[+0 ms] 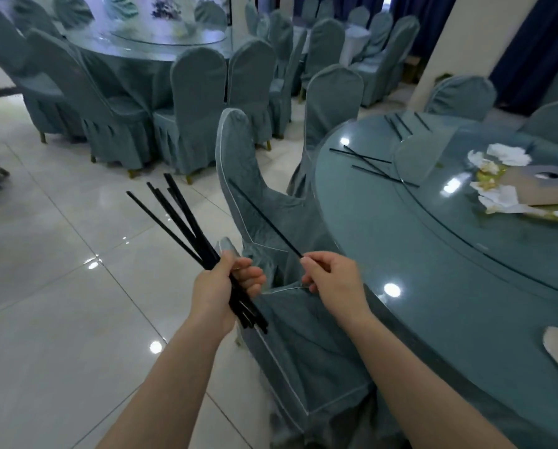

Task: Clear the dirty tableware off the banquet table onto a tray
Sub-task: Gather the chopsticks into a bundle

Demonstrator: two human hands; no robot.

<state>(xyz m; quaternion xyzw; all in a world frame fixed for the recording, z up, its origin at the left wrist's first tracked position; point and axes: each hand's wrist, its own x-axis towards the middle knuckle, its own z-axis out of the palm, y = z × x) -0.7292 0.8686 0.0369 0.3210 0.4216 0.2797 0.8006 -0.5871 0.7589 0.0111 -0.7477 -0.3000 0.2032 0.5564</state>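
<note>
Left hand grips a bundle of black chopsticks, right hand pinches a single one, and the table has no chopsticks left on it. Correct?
Not quite. The head view shows several chopsticks on the table. The rest holds: the left hand grips a bundle, and the right hand pinches a single chopstick.

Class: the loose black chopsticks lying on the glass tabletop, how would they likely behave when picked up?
The chopsticks look thin and straight, so probably stiff and light. On the glossy glass table they may slide or roll. Crossed over each other, one could shift its neighbours.
</note>
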